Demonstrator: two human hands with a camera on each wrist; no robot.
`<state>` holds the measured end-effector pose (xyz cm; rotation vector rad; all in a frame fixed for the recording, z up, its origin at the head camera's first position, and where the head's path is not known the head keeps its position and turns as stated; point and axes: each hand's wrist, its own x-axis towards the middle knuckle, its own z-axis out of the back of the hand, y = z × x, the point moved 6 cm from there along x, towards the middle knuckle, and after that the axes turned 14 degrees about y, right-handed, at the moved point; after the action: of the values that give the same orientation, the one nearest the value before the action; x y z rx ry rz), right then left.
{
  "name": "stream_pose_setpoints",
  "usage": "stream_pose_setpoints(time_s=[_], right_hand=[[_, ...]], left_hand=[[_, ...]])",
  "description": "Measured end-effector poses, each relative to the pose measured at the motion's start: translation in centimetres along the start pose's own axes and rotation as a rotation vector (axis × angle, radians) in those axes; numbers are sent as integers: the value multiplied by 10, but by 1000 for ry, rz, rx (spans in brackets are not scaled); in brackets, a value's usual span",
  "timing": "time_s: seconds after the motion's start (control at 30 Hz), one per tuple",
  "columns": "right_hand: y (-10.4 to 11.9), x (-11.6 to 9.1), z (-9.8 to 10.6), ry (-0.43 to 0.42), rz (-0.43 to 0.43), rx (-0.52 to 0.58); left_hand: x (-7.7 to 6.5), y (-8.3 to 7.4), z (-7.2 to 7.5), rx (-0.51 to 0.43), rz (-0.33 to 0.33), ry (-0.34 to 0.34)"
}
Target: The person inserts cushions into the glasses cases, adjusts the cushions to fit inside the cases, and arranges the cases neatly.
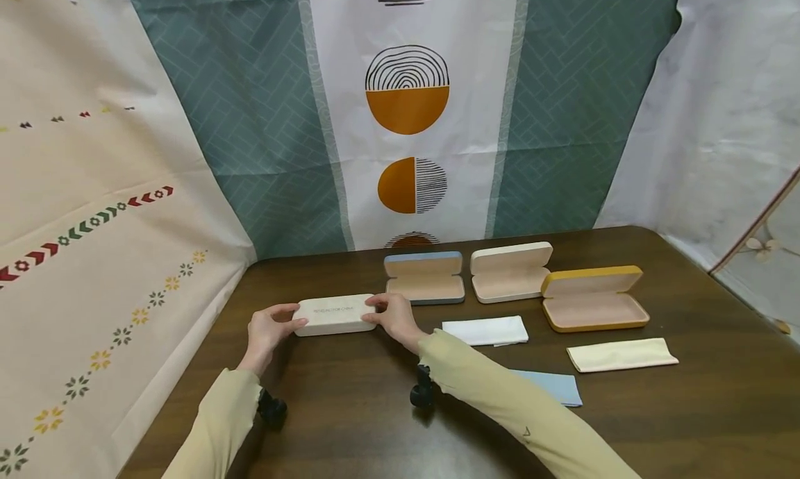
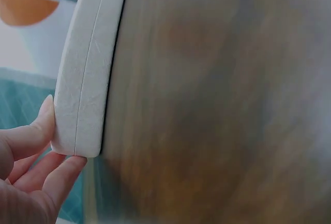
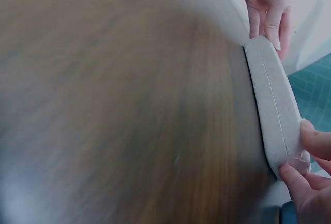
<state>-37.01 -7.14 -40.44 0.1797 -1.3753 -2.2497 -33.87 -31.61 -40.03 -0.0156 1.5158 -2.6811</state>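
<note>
A closed off-white glasses case (image 1: 336,316) with small lettering on its lid lies on the left part of the table. My left hand (image 1: 265,332) holds its left end, thumb and fingertips at the corner. At the right end, my right hand (image 1: 397,321) grips the case between thumb and fingers. In the left wrist view the seam between lid and base runs unbroken along the case (image 2: 85,74). The right wrist view shows both ends of the case (image 3: 273,102) in the two hands, its underside close to the tabletop.
Behind and to the right stand three open glasses cases: blue (image 1: 425,288), white (image 1: 509,288) and yellow (image 1: 596,309). Folded cloths lie in front of them: white (image 1: 486,331), pale yellow (image 1: 621,355) and light blue (image 1: 553,385), the last partly behind the right sleeve. Patterned curtains (image 1: 262,118) hang behind the table.
</note>
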Motion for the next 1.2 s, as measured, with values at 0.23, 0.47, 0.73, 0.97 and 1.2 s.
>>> stream_pose_setpoints(time_s=[0.23,0.47,0.73,0.97,1.2], right_hand=[[-3,19,-11,-26,-49,48],[-6,33,-14,-55,-89,62],[-8,40,-15,-55,-78,62],[-4,37,-6,-16,-71,73],[11,29,15,45,-34,238]], left_hand=[[18,9,13,59,-6,-23],[32,17,19,44,-13,-17],[37,23,21,-38,-4,7],[36,12,16,-17,-5,44],[29,-23,14,47,-109,9]])
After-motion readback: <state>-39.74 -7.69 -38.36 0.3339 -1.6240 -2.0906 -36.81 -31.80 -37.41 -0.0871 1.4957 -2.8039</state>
